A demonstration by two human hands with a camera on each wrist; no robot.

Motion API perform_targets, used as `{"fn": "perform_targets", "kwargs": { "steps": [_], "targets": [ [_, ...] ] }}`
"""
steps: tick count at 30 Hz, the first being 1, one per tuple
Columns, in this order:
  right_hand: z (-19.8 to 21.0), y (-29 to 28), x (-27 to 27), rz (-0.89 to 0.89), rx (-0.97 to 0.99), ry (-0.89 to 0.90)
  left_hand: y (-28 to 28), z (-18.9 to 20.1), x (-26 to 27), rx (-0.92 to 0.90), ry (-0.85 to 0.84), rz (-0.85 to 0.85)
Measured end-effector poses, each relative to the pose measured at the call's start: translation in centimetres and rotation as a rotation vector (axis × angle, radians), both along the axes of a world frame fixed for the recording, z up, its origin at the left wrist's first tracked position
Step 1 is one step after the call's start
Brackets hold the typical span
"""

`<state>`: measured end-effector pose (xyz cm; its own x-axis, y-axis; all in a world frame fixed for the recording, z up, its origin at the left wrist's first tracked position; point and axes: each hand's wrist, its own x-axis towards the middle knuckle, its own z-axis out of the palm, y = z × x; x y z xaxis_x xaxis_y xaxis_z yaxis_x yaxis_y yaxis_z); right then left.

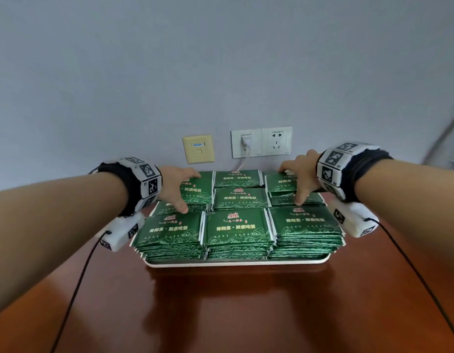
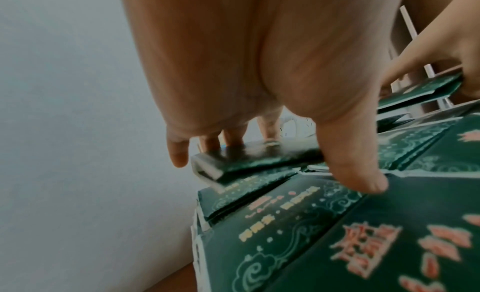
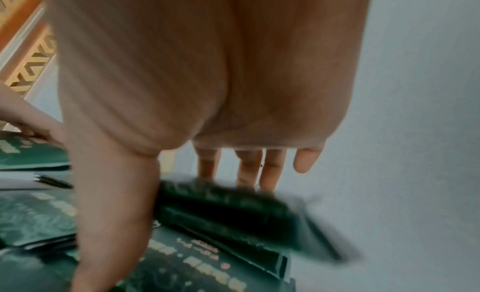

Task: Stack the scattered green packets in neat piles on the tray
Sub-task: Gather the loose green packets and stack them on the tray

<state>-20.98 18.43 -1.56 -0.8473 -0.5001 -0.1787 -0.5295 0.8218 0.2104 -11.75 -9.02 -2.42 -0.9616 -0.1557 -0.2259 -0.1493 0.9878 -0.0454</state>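
**Both hands settle the last small stacks**

The green packets (image 1: pixel 237 226) already lie in piles on the tray (image 1: pixel 238 263). At 10 o'clock the left hand (image 1: pixel 175 189) pinches a thin stack between thumb and fingers; at 2 o'clock the right hand (image 1: pixel 300 177) pinches another. I judge that the next move is to lower and square them.

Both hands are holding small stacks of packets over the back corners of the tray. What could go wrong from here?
1. The right hand holds its bundle tilted, so packets might slide out.
2. The left hand could nudge the front-left pile, whose edges overhang the tray.
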Motion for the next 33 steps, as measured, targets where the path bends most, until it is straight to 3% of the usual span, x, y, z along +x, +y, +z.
{"fn": "perform_targets", "kwargs": {
  "steps": [3,12,23,28,33],
  "targets": [
    [-0.5,0.1,-0.4,0.011,0.02,0.011,0.0,-0.2,-0.5,0.034,-0.026,-0.019],
    [-2.1,2.1,-0.5,-0.089,-0.167,-0.059,-0.4,-1.3,-0.1,0.03,-0.026,-0.065],
    [-2.2,1.9,0.1,-0.054,-0.215,-0.038,1.2,-0.5,0.0,0.011,0.027,-0.104],
    [-1.1,4.5,2.1,-0.091,-0.219,-0.042,5.2,0.7,0.5,-0.016,0.064,-0.172],
    [-1.5,10.4,4.8,-0.173,-0.174,-0.033,13.7,1.5,0.8,-0.048,0.09,-0.333]
  ]
}}
